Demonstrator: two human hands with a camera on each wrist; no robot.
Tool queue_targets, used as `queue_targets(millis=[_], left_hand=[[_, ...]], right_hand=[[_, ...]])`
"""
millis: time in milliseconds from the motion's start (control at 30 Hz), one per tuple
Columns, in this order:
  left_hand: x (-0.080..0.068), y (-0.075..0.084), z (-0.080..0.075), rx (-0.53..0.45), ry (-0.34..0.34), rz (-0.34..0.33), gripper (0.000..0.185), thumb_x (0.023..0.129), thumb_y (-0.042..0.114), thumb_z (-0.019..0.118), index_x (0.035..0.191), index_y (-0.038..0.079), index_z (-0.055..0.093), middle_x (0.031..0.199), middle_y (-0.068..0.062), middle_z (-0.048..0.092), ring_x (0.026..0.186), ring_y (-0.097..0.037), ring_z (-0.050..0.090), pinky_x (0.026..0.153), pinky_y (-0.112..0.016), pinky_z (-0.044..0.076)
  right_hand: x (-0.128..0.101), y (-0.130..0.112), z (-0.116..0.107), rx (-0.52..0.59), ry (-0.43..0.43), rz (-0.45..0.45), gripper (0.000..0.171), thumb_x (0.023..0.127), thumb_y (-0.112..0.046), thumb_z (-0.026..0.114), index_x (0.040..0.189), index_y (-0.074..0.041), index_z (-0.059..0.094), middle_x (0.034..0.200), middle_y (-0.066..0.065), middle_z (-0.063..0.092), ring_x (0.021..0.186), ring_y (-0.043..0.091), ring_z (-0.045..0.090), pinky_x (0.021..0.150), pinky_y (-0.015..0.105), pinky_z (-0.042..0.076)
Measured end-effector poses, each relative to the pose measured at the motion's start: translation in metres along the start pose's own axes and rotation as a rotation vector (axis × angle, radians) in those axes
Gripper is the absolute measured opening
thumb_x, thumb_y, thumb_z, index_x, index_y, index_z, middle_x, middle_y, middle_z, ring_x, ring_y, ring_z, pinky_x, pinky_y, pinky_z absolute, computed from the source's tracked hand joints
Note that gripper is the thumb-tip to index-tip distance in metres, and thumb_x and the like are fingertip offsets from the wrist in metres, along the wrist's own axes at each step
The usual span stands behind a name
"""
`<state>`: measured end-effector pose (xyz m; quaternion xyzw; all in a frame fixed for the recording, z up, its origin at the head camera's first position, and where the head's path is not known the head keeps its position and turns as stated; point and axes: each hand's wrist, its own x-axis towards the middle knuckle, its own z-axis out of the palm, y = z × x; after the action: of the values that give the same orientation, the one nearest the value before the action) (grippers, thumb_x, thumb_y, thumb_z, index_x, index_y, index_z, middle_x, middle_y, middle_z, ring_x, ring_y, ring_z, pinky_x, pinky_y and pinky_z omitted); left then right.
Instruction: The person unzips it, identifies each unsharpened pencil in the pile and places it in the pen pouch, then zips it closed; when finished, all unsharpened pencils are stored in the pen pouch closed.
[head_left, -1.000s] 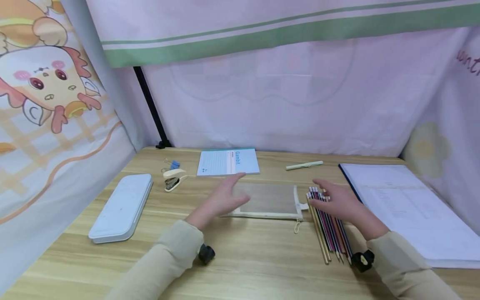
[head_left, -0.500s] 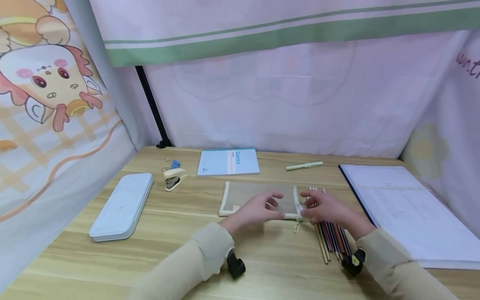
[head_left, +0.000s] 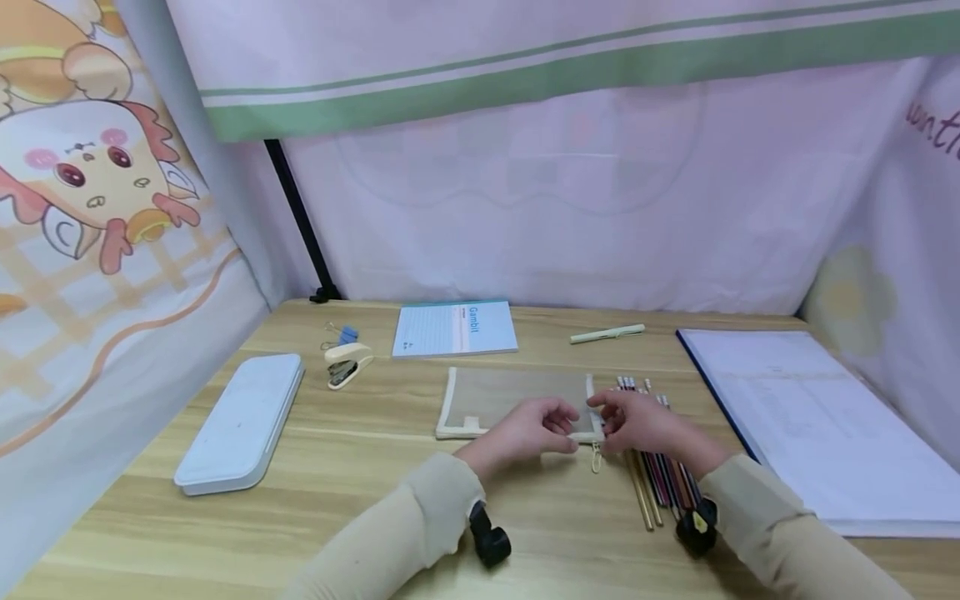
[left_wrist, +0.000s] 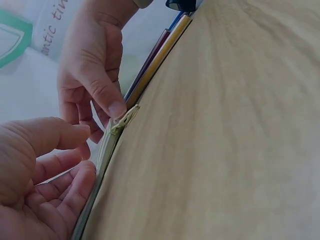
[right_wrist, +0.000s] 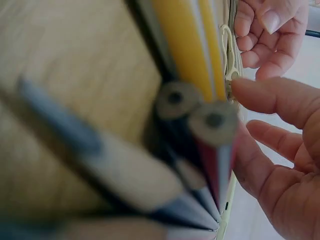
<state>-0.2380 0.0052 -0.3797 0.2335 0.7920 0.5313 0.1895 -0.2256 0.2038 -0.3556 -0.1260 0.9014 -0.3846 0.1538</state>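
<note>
Behind both hands (head_left: 581, 425), mesh pouch (head_left: 517, 398) corner hidden; pencils (head_left: 660, 479) partly covered

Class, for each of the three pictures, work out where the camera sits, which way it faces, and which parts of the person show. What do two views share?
Head: above the light wooden desk, facing forward and down; both sleeved forearms, left hand, right hand.
Left wrist: low over the desk, facing along the beige mesh zip pouch; both hands.
Right wrist: low behind the coloured pencils; both hands.
Shared by the wrist views: the cream zipper pull.
</note>
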Motion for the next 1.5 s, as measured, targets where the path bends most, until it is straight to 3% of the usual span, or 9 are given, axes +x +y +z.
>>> queue_targets(millis=[200, 333, 567, 967, 1300, 1500], left_hand=[[0.002, -0.003, 0.0, -0.037, 0.005, -0.027, 0.035, 0.074, 0.001, 0.073, 0.106, 0.001, 0.062, 0.094, -0.007, 0.064, 0.082, -0.011, 0.058, 0.077, -0.022, 0.049], [0.005, -0.005, 0.001, -0.039, 0.006, -0.023, 0.033, 0.073, 0.001, 0.073, 0.104, 0.0, 0.062, 0.092, -0.008, 0.064, 0.08, -0.01, 0.058, 0.075, -0.021, 0.049], [0.01, -0.003, 0.005, 0.074, 0.03, 0.002, 0.028, 0.071, 0.004, 0.076, 0.097, 0.003, 0.065, 0.084, -0.002, 0.063, 0.074, -0.006, 0.056, 0.068, -0.018, 0.048], [0.013, 0.001, 0.012, 0.235, 0.096, -0.037, 0.021, 0.069, -0.003, 0.071, 0.087, 0.007, 0.067, 0.073, 0.004, 0.058, 0.061, -0.008, 0.052, 0.053, -0.02, 0.046], [0.014, -0.002, 0.006, 0.081, 0.036, -0.043, 0.027, 0.07, -0.007, 0.067, 0.094, 0.005, 0.065, 0.078, 0.0, 0.06, 0.066, -0.011, 0.055, 0.052, -0.024, 0.049], [0.013, -0.005, 0.004, -0.005, 0.035, -0.06, 0.036, 0.069, -0.006, 0.067, 0.103, 0.005, 0.063, 0.082, -0.002, 0.063, 0.067, -0.012, 0.057, 0.053, -0.025, 0.049]], right_hand=[[0.003, -0.001, 0.002, -0.146, 0.015, -0.023, 0.062, 0.063, -0.001, 0.079, 0.12, 0.002, 0.053, 0.1, 0.012, 0.059, 0.085, 0.019, 0.056, 0.068, 0.031, 0.05], [0.005, 0.001, 0.003, -0.174, 0.036, -0.036, 0.059, 0.064, -0.007, 0.081, 0.117, 0.002, 0.055, 0.098, 0.011, 0.06, 0.084, 0.018, 0.057, 0.069, 0.032, 0.05], [0.009, 0.003, 0.003, -0.193, 0.071, -0.011, 0.057, 0.066, -0.015, 0.081, 0.117, -0.001, 0.058, 0.095, 0.007, 0.06, 0.082, 0.016, 0.056, 0.069, 0.03, 0.048], [0.009, 0.0, 0.003, -0.221, 0.06, -0.016, 0.054, 0.072, -0.022, 0.078, 0.118, 0.0, 0.059, 0.096, 0.007, 0.062, 0.085, 0.018, 0.055, 0.071, 0.033, 0.047], [0.009, 0.002, 0.002, -0.188, 0.04, -0.032, 0.053, 0.073, -0.018, 0.078, 0.118, 0.002, 0.059, 0.099, 0.01, 0.062, 0.089, 0.02, 0.056, 0.075, 0.036, 0.048], [0.01, 0.002, 0.002, -0.134, 0.022, -0.005, 0.055, 0.073, -0.014, 0.077, 0.12, 0.003, 0.057, 0.099, 0.01, 0.06, 0.088, 0.02, 0.053, 0.073, 0.034, 0.047]])
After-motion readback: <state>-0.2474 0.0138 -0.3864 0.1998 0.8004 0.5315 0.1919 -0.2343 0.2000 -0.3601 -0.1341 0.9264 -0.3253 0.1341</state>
